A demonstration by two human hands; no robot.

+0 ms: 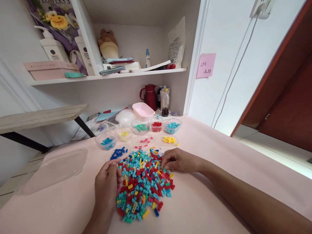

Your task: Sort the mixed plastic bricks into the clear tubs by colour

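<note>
Both hands pick at the heap of small hard plastic bricks [143,182]: left hand [107,182] curled, contents unclear; right hand [179,161] apparently pinching one. Light, stiff, best pinched by their sides.

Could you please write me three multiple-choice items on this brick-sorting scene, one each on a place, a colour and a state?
1. Where does the mixed pile of small plastic bricks lie?
A. on the pale pink tabletop, between the hands
B. on the white wall shelf
C. inside the pink tub

2. What colour are the bricks in the clear round bowl in front of the dark red jug?
A. yellow
B. red
C. teal

3. How is the right hand placed?
A. raised over the shelf
B. gripping the jug
C. fingertips down at the pile's upper right edge

Answers: 1 A, the pile spreads across the tabletop beside the left hand; 2 B, red bricks fill it; 3 C, its fingers touch bricks there.
</note>
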